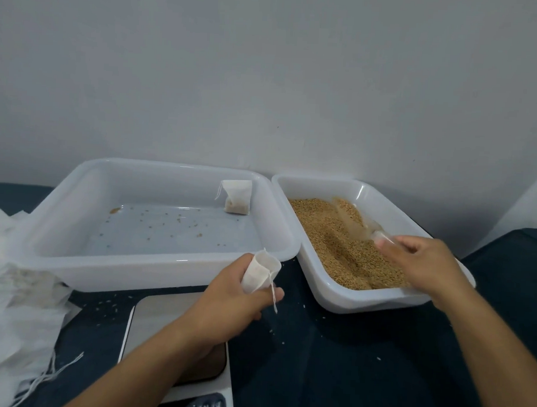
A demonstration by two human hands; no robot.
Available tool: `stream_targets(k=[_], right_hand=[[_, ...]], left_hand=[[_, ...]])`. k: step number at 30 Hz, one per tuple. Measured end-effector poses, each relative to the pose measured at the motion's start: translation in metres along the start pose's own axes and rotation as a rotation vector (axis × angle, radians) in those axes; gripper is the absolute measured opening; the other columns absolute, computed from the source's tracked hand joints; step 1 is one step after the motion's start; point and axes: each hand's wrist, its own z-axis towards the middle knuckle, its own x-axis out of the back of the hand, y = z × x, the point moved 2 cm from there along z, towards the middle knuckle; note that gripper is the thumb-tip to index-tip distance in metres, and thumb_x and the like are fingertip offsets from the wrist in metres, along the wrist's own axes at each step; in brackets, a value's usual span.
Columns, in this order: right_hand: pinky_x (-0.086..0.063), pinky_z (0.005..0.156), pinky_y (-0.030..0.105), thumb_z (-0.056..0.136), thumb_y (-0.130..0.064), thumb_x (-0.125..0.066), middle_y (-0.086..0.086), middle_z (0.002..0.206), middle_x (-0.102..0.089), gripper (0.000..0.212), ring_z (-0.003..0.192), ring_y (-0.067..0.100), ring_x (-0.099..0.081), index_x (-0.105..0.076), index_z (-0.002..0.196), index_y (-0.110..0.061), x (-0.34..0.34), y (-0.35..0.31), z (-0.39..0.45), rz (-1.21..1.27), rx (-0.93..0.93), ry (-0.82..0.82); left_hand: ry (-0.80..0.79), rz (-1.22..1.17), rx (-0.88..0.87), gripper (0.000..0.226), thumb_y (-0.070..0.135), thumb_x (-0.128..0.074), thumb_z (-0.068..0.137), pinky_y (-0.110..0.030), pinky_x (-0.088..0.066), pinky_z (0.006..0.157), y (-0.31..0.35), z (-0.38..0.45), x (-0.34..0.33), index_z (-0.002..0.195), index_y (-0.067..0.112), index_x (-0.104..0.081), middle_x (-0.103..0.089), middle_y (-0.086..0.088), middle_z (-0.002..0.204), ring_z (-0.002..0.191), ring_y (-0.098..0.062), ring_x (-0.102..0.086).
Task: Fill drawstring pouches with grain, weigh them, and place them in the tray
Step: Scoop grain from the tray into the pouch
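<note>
Left hand [241, 297] up front, fingers wrapped round an empty drawstring pouch [260, 272], mouth propped open and tipped up toward the grain side, its string dangling loose. That looks like a pouch held ready to receive a pour. Over on the right, the right hand [424, 265] grips the handle of a clear plastic scoop [362, 221], its bowl buried in the grain [336, 237], a golden, pebbly heap with a furrow ploughed through it. The grain tray [346, 294] sits angled, near corner turned toward the pouch, which would keep the carry short.

Left of it, the receiving tray [153, 272], smooth white plastic with rounded corners, holds one filled pouch [236, 200] propped in the far right corner, a few stray kernels dotted over its floor. So early days, by my reckoning.

Near centre, the scale [154, 318] waits under the left forearm, flat metal platter, buttons at its near edge. At the far left edge of the dark desk [331, 360], a soft, crumpled pile of spare pouches [17, 300], thin and papery, strings trailing.
</note>
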Motion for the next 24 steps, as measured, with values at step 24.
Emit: stream_targets(k=[24], right_hand=[[-0.042, 0.049, 0.007, 0.058, -0.095, -0.065, -0.015, 0.07, -0.072, 0.057, 0.055, 0.0, -0.064, -0.075, 0.101, -0.059, 0.053, -0.077, -0.048, -0.34, 0.287, -0.669]], left_hand=[[-0.083, 0.16, -0.021, 0.026, 0.031, -0.081, 0.081, -0.018, -0.046, 0.057, -0.004, 0.003, 0.003, 0.101, 0.026, -0.065, -0.064, 0.017, 0.076, 0.062, 0.0, -0.056]])
